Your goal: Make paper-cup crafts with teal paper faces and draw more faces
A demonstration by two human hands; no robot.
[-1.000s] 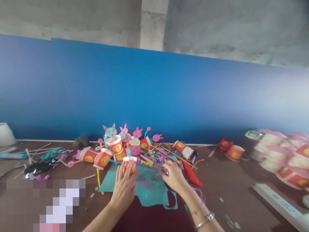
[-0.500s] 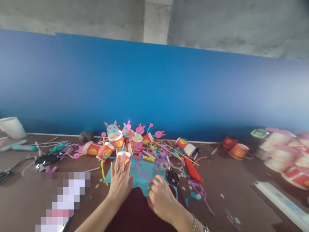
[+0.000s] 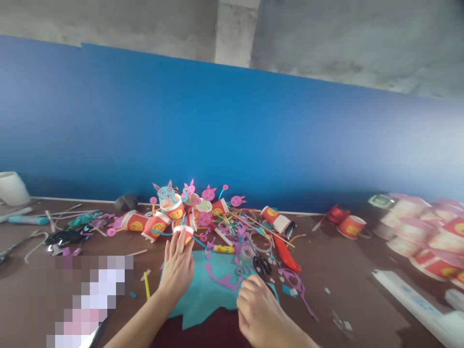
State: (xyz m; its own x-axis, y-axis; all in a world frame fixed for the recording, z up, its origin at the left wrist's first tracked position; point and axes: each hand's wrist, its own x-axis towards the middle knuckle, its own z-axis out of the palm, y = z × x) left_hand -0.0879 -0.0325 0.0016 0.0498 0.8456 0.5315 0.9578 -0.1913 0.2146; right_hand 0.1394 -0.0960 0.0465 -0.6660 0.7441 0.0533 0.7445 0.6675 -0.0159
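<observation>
My left hand (image 3: pixel 179 265) lies with its fingers stretched out over a small red and white paper cup (image 3: pixel 183 235), fingertips touching its side. Blue arms stick out from both sides of this cup. My right hand (image 3: pixel 261 310) is closed at the lower right edge of a teal sheet (image 3: pixel 197 295); the fingertips are hidden from me. On the sheet lies a curved purple paper scrap (image 3: pixel 222 279). Behind my left hand stand several cup figures with paper animal heads, among them a blue cat-like head (image 3: pixel 166 192).
Black-handled scissors (image 3: pixel 261 265), a tape roll (image 3: pixel 248 253), a yellow glue stick (image 3: pixel 224 249) and a red pouch (image 3: pixel 286 253) lie right of the cups. Stacked paper cups (image 3: pixel 431 241) and a white power strip (image 3: pixel 406 295) are far right. A blue partition (image 3: pixel 232 135) rises behind.
The teal sheet and purple scrap have slid toward me, and my right hand has moved right and closer. My left hand stays at the cup. The view has shifted slightly.
</observation>
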